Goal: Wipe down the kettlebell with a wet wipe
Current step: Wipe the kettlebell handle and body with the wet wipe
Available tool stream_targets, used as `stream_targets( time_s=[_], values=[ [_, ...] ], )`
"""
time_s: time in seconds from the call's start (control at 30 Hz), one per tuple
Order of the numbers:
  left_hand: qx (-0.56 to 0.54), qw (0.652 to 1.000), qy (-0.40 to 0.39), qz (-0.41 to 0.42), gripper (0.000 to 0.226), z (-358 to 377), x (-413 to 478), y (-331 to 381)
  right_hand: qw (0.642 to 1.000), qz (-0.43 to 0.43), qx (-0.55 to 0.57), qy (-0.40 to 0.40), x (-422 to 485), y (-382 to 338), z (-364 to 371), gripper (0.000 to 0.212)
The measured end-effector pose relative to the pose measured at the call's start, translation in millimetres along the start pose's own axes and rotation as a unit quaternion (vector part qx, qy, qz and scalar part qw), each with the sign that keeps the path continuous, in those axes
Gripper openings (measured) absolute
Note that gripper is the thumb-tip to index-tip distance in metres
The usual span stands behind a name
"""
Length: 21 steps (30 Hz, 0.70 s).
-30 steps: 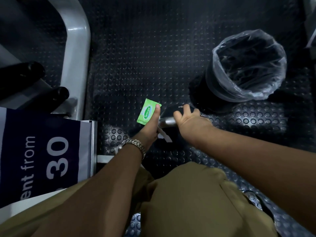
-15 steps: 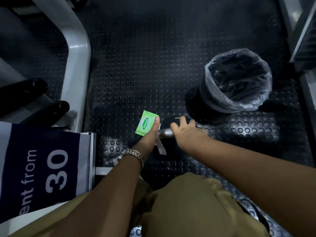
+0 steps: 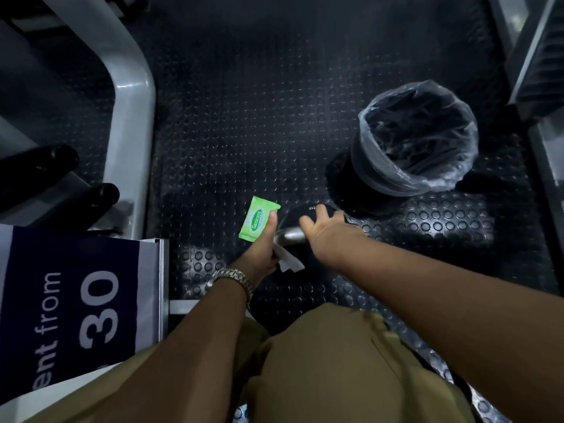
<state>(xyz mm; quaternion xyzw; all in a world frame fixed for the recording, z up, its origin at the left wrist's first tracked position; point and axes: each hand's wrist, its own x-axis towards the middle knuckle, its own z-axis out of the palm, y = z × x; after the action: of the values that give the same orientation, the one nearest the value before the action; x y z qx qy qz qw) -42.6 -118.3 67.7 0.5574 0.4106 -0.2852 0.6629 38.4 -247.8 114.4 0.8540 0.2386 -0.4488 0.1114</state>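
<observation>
Straight to the kettlebell (image 3: 294, 216): dark, round, down on the studded rubber floor (image 3: 244, 132), low in the centre of the view and just this side of the bin. Gripped at its steel handle (image 3: 288, 235) by the right hand (image 3: 328, 230), thumb and fingers apparently curled round the bar, though hard to be sure in this gloom.

Right beside the handle's free end, the left hand (image 3: 261, 250). Pins a green wipe packet (image 3: 258, 218) under the thumb and pinches a white wet wipe (image 3: 288, 260) below it, crumpled and hanging in front of the bell. Metal watch (image 3: 233, 277) on that wrist.

Further out, beyond and to the right: a black bin (image 3: 396, 178) with a clear plastic liner (image 3: 457, 166) folded over its rim. Over on the left, a grey machine frame (image 3: 131, 117), two black padded rollers (image 3: 58, 157) and a navy sign (image 3: 61, 285) showing a big white "30". Nearest the camera, khaki trousers (image 3: 335, 361).
</observation>
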Motion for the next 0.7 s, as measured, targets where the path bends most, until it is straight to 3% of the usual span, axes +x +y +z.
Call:
stream_targets(
  time_s=[0.13, 0.3, 0.5, 0.7],
  values=[
    [0.012, 1.000, 0.008, -0.001, 0.110, -6.1, 5.4, -7.6, 1.000, 0.005, 0.000, -0.003, 0.3, -1.8, -0.2, 0.092],
    [0.032, 0.999, -0.006, 0.038, 0.069, -9.8, -8.4, 1.9, 1.000, 0.003, -0.001, -0.001, -1.1, -1.5, 0.1, 0.098],
    [0.039, 0.998, 0.016, 0.041, 0.093, -5.0, 1.9, -5.9, 1.000, 0.009, -0.004, 0.007, 0.0, -2.8, 2.2, 0.093],
    [0.025, 0.999, 0.023, 0.035, 0.078, 2.7, 2.6, -12.6, 1.000, 0.004, -0.002, -0.003, 1.1, -1.4, 0.0, 0.093]
  ],
)
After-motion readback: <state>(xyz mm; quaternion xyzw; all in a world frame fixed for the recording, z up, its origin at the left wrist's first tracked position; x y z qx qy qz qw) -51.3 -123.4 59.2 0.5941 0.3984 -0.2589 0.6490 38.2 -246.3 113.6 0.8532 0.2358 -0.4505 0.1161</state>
